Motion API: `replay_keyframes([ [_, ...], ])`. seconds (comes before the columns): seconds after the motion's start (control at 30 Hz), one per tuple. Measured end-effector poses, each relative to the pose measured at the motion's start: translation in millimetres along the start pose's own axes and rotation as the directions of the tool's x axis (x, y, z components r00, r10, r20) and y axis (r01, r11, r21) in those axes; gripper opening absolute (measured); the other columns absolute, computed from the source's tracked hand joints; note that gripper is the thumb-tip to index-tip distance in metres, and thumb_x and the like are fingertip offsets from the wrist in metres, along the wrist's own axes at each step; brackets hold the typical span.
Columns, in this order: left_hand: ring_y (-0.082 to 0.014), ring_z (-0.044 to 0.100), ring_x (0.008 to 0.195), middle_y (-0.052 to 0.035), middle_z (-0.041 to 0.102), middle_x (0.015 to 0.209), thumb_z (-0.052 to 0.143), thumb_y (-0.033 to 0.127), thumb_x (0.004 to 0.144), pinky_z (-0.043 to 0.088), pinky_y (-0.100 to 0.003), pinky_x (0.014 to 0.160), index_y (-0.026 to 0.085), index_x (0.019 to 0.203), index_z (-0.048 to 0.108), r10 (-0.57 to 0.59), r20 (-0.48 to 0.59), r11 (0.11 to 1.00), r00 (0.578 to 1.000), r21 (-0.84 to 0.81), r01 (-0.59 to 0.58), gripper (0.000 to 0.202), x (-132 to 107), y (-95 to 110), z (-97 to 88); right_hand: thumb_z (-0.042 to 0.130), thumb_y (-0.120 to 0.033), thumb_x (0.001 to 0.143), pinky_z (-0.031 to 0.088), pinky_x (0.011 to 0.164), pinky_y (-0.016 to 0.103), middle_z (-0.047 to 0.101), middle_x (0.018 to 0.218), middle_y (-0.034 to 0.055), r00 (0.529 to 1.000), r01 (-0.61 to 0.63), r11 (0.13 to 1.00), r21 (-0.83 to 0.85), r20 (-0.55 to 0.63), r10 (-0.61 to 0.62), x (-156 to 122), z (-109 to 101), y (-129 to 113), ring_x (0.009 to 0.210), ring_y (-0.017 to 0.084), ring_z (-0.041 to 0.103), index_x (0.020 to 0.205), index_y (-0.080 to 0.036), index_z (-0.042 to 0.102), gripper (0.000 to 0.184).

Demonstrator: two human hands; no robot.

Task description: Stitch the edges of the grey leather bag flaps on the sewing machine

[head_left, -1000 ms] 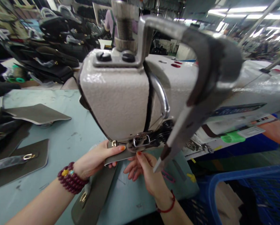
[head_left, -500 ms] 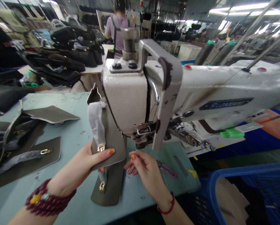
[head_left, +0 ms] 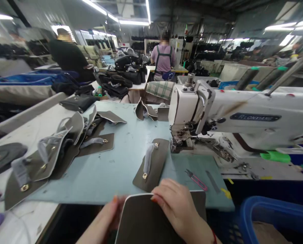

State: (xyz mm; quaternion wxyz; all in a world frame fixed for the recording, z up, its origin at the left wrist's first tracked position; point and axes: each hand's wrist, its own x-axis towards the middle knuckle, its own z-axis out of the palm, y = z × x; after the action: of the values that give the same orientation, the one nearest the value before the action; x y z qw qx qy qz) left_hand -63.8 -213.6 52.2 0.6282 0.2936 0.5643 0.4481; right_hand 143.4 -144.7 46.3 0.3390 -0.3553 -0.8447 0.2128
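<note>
Item: one taupe leather bag flap (head_left: 151, 220), gripped in both hands just off the desk's near edge.

Our left hand (head_left: 107, 217) is closed on the flap's left edge, largely hidden behind it; our right hand (head_left: 176, 206) is curled over its upper right edge and lies nearer the sewing machine (head_left: 245, 117). The long axis runs away from us, rounded end toward the desk (head_left: 110, 179). Nearby: a blue plastic crate (head_left: 265, 213) at lower right. On the desk: pink-handled snips (head_left: 196, 179) and a second flap with a gold buckle (head_left: 152, 162). Farther off: stacked black handbags (head_left: 123, 73) and a co-worker in a lilac top (head_left: 164, 56).
</note>
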Motion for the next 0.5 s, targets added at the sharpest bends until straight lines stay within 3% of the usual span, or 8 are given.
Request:
replay_keyframes([
  [0.07, -0.0334, 0.057, 0.125, -0.0058, 0.058, 0.141, 0.048, 0.074, 0.083, 0.052, -0.046, 0.097, 0.031, 0.121, 0.067, -0.012, 0.100, 0.994, 0.995, -0.106, 0.023, 0.061, 3.9, -3.7, 3.8, 0.031, -0.043, 0.106, 0.043, 0.057, 0.026, 0.063, 0.074, 0.0042, 0.997, -0.077, 0.997, 0.022, 0.015, 0.076, -8.2, 5.8, 11.3, 0.066, 0.015, 0.058, 0.081, -0.018, 0.066, 0.049],
  [0.13, -0.0343, 0.058, 0.125, -0.0062, 0.061, 0.139, 0.066, 0.070, 0.073, 0.053, -0.042, 0.097, 0.030, 0.115, 0.072, -0.082, 0.173, 0.980, 0.981, -0.166, 0.111, 0.059, 8.6, -13.7, 11.5, 0.033, -0.040, 0.106, 0.045, 0.060, 0.028, 0.063, 0.073, 0.0044, 0.994, -0.106, 0.994, 0.011, 0.005, 0.106, -14.0, 10.1, 18.9, 0.069, 0.017, 0.058, 0.080, -0.018, 0.065, 0.046],
  [0.2, -0.0347, 0.064, 0.116, -0.0104, 0.071, 0.124, 0.080, 0.053, 0.068, 0.055, -0.040, 0.094, 0.022, 0.108, 0.075, -0.175, 0.129, 0.961, 0.976, -0.193, 0.197, 0.051, 12.9, -28.3, 22.4, 0.039, -0.035, 0.104, 0.049, 0.069, 0.033, 0.065, 0.082, 0.0073, 0.987, -0.141, 0.987, -0.075, -0.090, 0.134, -19.8, 13.8, 19.6, 0.078, 0.021, 0.060, 0.087, -0.018, 0.066, 0.036],
  [0.27, -0.0356, 0.067, 0.111, -0.0118, 0.075, 0.112, 0.079, 0.050, 0.070, 0.057, -0.041, 0.091, 0.018, 0.105, 0.076, -0.213, -0.020, 0.954, 0.977, -0.219, 0.203, 0.047, 15.5, -44.5, 33.8, 0.044, -0.031, 0.101, 0.050, 0.079, 0.039, 0.065, 0.096, 0.0107, 0.956, -0.216, 0.969, -0.121, -0.229, 0.184, -28.7, 18.3, 13.0, 0.091, 0.025, 0.060, 0.098, -0.019, 0.065, 0.024],
  [0.33, -0.0364, 0.060, 0.122, -0.0114, 0.074, 0.116, 0.078, 0.049, 0.070, 0.052, -0.045, 0.101, 0.019, 0.105, 0.075, -0.166, -0.150, 0.972, 0.975, -0.191, 0.136, 0.047, 15.4, -59.6, 43.2, 0.048, -0.031, 0.099, 0.051, 0.087, 0.040, 0.062, 0.108, 0.0125, 0.924, -0.275, 0.961, -0.009, -0.280, 0.262, -41.1, 24.3, 1.3, 0.102, 0.026, 0.059, 0.110, -0.019, 0.061, 0.021],
  [0.4, -0.0366, 0.051, 0.133, -0.0097, 0.070, 0.126, 0.078, 0.049, 0.069, 0.041, -0.046, 0.112, 0.022, 0.107, 0.075, -0.037, -0.195, 0.996, 0.980, -0.083, 0.021, 0.047, 12.6, -71.6, 50.4, 0.053, -0.034, 0.095, 0.051, 0.094, 0.039, 0.058, 0.119, 0.0138, 0.920, -0.283, 0.948, 0.149, -0.238, 0.312, -54.0, 31.4, -11.4, 0.112, 0.026, 0.057, 0.120, -0.018, 0.055, 0.029],
  [0.5, -0.0380, 0.044, 0.137, -0.0090, 0.063, 0.136, 0.078, 0.047, 0.068, 0.032, -0.046, 0.118, 0.025, 0.121, 0.070, 0.162, -0.045, 0.986, 0.986, 0.048, -0.160, 0.059, 5.1, -80.2, 58.1, 0.064, -0.031, 0.084, 0.049, 0.103, 0.042, 0.052, 0.133, 0.0176, 0.910, -0.331, 0.912, 0.243, -0.175, 0.377, -65.4, 36.3, -24.2, 0.124, 0.029, 0.052, 0.128, -0.014, 0.051, 0.049],
])
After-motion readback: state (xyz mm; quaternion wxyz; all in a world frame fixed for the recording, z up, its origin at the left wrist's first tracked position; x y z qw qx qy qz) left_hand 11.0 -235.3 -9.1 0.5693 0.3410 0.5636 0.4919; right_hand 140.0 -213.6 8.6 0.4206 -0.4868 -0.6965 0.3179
